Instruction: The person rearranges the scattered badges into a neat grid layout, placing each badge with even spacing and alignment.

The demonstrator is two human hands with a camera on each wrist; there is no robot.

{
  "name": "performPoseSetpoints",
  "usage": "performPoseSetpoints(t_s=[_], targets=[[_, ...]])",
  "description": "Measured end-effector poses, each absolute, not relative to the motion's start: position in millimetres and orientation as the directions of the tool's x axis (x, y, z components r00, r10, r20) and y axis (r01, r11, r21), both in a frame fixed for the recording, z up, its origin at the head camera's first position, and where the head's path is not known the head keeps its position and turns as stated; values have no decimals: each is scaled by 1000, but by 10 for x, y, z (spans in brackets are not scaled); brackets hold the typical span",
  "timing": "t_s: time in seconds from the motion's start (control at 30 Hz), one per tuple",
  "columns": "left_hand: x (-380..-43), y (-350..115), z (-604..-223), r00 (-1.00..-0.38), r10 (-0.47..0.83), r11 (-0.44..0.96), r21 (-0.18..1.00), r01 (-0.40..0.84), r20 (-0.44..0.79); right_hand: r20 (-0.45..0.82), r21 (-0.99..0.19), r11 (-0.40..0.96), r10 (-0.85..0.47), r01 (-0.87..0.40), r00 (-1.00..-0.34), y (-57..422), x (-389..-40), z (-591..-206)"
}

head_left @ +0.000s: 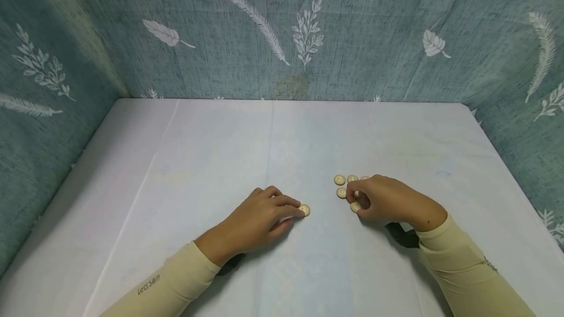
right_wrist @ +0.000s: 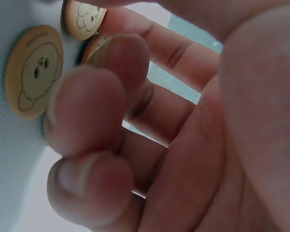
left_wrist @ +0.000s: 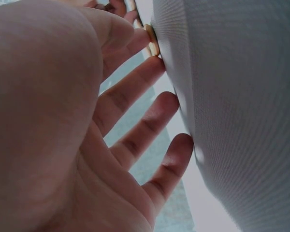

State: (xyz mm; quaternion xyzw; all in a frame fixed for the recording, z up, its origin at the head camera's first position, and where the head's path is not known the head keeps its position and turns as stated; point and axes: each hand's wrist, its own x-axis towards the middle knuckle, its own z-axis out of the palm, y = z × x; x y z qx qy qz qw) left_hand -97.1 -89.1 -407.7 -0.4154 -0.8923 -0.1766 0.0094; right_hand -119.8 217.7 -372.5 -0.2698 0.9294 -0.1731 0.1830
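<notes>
Several small round wooden discs with a drawn animal face lie in a cluster on the table. My left hand (head_left: 266,216) rests low over the cloth, fingers spread and nearly straight. Its fingertips touch a single disc (head_left: 304,210), seen edge-on as a tan disc (left_wrist: 152,40) in the left wrist view. My right hand (head_left: 387,199) bends over the cluster, thumb and index at opposite edges of a disc (head_left: 355,207). In the right wrist view the other fingers (right_wrist: 89,111) curl inward beside a face-up disc (right_wrist: 34,72). The right hand hides part of the cluster.
Other discs (head_left: 339,180) sit left of and behind the right hand. A white cloth covers the table (head_left: 198,150). Green leaf-patterned fabric (head_left: 282,33) hangs along the back and both sides.
</notes>
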Motion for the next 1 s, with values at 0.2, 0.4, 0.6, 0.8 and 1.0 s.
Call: performPoseSetpoints(t_s=[0.2,0.4,0.6,0.8,1.0], targets=[[-958,-886,-4079,-661,734,599,308,739,156,-261,-429,798,-559,-424,-787,2176,-1196,-3721],[-959,-884,-4070,-652,740,595,292,749,167,-249,-438,791,-564,-428,-788,2182,-1193,-3720],[-934,-864,-4050,-638,752,597,237,766,166,-236,-453,778,-576,-436,-783,2194,-1195,-3733],[-937,-804,-4011,-626,765,599,190,777,151,-225,-448,775,-580,-445,-783,2202,-1186,-3738],[-957,-720,-3966,-604,783,584,155,797,149,-228,-446,775,-582,-447,-781,2189,-1190,-3726]])
